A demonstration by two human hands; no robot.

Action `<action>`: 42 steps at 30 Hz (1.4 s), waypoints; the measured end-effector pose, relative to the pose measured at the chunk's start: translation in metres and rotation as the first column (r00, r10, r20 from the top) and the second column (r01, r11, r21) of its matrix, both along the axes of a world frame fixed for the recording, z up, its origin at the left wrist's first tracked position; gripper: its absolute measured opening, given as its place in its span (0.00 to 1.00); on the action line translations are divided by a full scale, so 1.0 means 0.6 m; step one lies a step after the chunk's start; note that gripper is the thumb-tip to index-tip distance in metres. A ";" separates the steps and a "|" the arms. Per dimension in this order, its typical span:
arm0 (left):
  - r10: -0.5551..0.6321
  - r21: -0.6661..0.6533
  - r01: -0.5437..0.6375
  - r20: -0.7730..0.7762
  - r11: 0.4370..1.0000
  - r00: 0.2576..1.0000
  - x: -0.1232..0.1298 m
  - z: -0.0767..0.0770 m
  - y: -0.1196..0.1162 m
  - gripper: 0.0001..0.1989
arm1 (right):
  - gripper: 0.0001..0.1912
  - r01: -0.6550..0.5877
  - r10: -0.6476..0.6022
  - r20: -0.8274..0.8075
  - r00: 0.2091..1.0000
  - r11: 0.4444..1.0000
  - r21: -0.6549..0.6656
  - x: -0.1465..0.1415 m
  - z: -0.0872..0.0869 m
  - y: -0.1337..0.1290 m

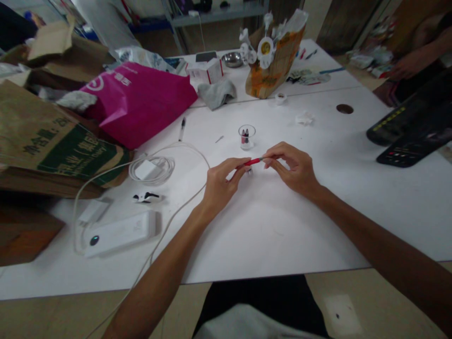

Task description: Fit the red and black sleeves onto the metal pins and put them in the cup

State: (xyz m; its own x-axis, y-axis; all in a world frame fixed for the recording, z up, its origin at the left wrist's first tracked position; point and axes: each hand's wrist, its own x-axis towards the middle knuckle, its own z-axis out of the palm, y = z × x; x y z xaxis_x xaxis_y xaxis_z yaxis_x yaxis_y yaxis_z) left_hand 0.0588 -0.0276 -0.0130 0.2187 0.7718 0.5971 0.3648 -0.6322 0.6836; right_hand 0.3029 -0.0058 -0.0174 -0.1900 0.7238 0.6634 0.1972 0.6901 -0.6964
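Note:
Above the white table, a slim red pen (252,161) lies level between my two hands. My left hand (222,183) grips its left part with thumb and fingers. At the other end, my right hand (293,167) pinches around the grey tip; whether a separate small part is in those fingers cannot be made out. A small shiny piece (249,171) shows just below my left fingertips. Right behind the hands stands a small clear cup (246,144) with a few dark and reddish slim pieces upright in it.
At left are a power bank (122,234), a coiled white cable (169,169), a black pen (182,128), a magenta bag (141,101) and a brown paper bag (52,146). An orange-brown bag (273,66) stands behind; black devices (413,127) stand right. Another person's hand (406,66) shows far right.

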 end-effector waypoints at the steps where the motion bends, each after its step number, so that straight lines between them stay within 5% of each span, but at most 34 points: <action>1: -0.001 0.004 0.001 0.003 1.000 1.000 0.000 0.001 0.000 0.09 | 0.01 0.008 -0.008 -0.001 1.000 1.000 -0.011 0.000 0.001 0.000; 18: 0.056 -0.014 -0.056 0.016 0.998 0.998 0.002 -0.004 -0.003 0.09 | 0.10 0.005 -0.015 -0.063 0.998 0.988 -0.157 -0.010 0.001 0.007; 27: 0.310 -0.011 -0.315 0.206 0.949 0.928 -0.013 0.015 0.006 0.10 | 0.11 -0.104 0.112 0.141 0.984 0.993 -0.064 -0.083 0.136 0.061; 33: 0.323 -0.135 -0.297 0.272 0.945 0.906 -0.021 0.017 0.019 0.11 | 0.12 -0.185 0.193 0.380 0.905 0.981 -0.057 -0.107 0.215 0.116; 38: 0.319 -0.181 -0.285 0.195 0.941 0.928 -0.016 0.017 0.015 0.11 | 0.06 -0.218 0.138 0.504 0.853 0.970 0.103 -0.071 0.246 0.177; 42: 0.291 -0.194 -0.257 0.174 0.947 0.941 -0.010 0.014 0.009 0.08 | 0.04 -0.102 -0.027 0.534 0.845 0.972 0.211 -0.033 0.245 0.215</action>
